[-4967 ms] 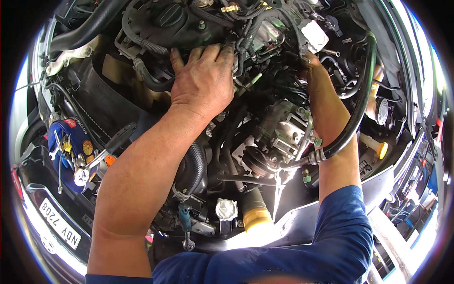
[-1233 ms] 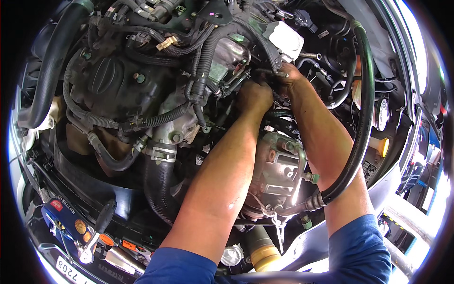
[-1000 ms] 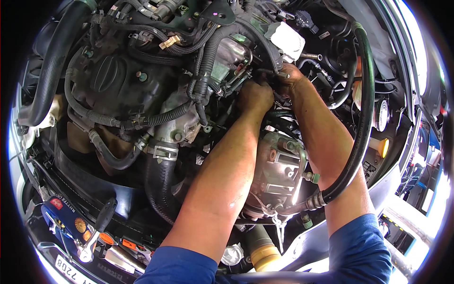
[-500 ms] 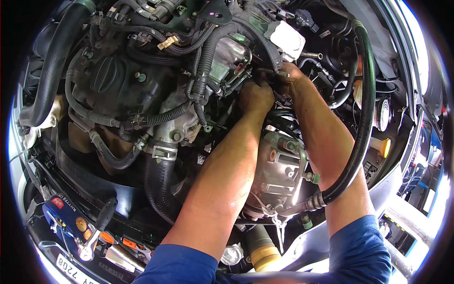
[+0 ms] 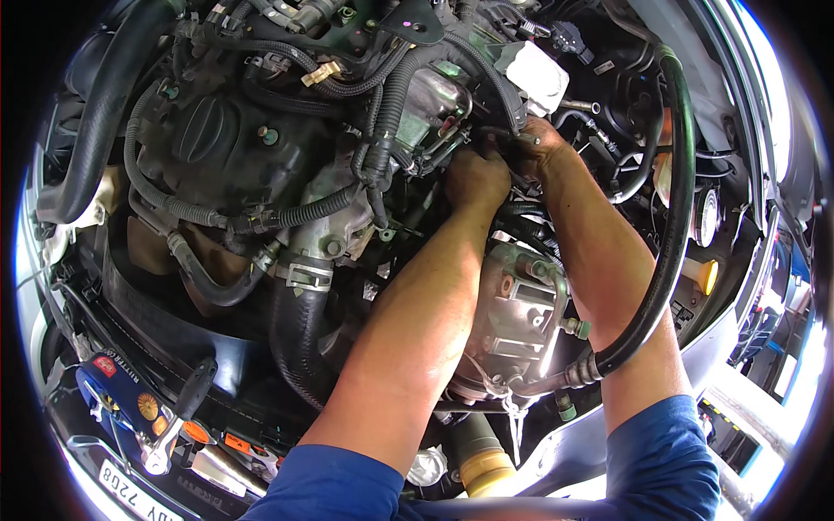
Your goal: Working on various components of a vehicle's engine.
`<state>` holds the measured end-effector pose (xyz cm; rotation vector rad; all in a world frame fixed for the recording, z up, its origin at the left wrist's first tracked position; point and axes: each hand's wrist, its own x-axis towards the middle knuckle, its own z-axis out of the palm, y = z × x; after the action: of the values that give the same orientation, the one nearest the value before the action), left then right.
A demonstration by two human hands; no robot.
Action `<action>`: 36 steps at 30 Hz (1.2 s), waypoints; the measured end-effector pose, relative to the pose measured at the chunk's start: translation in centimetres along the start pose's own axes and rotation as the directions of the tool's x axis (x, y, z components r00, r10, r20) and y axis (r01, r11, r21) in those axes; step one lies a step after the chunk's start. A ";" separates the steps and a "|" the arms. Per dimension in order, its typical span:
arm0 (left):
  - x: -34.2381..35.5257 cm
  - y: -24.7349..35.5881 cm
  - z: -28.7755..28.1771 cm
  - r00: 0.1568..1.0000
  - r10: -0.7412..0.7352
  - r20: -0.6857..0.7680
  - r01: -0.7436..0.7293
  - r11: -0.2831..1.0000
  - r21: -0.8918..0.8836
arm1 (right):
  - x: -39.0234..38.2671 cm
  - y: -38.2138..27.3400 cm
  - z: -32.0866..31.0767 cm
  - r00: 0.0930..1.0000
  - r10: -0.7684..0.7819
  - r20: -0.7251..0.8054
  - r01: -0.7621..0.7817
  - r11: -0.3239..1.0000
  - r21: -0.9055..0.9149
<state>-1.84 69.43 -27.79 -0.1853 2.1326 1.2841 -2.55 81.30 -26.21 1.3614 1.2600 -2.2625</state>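
Observation:
Both arms reach deep into a car's engine bay. My left hand (image 5: 478, 178) is closed, its curled fingers around something dark that I cannot make out. Close to its right, my right hand (image 5: 545, 143) is down among the hoses, with its fingers mostly hidden. A short dark pipe (image 5: 519, 137) with a lighter end lies across the gap between the hands. Just above them are a ribbed black hose (image 5: 493, 74) and a white plastic reservoir (image 5: 537, 74). Below, between my forearms, sits a grey metal compressor-like unit (image 5: 519, 304).
A thick black hose (image 5: 676, 200) arches over my right forearm. The dark engine cover (image 5: 230, 143) and a clamped radiator hose (image 5: 300, 334) lie left of my arms. At the front edge, a ratchet wrench (image 5: 184, 412) rests beside a blue tray (image 5: 117, 382) with small tools.
The engine bay sits slightly further right and lower in the picture. Both hands keep almost the same place among the hoses.

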 end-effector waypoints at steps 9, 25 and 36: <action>-0.3 0.4 0.4 1.000 -0.005 0.005 0.005 1.000 -0.020 | 1.0 -0.1 -1.8 1.000 -0.019 -0.012 0.017 0.996 -0.087; -0.5 0.7 0.0 1.000 -0.003 0.020 0.002 1.000 0.014 | -0.7 -0.4 -0.3 0.997 -0.073 -0.025 0.070 0.993 -0.097; -0.4 0.7 0.5 1.000 -0.017 0.007 0.016 0.995 0.099 | 1.3 -0.3 -2.2 1.000 0.009 0.008 -0.008 0.999 -0.041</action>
<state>-1.60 70.15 -27.26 -0.1560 2.1779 1.1646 -2.08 83.43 -27.55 1.3398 1.2879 -2.2223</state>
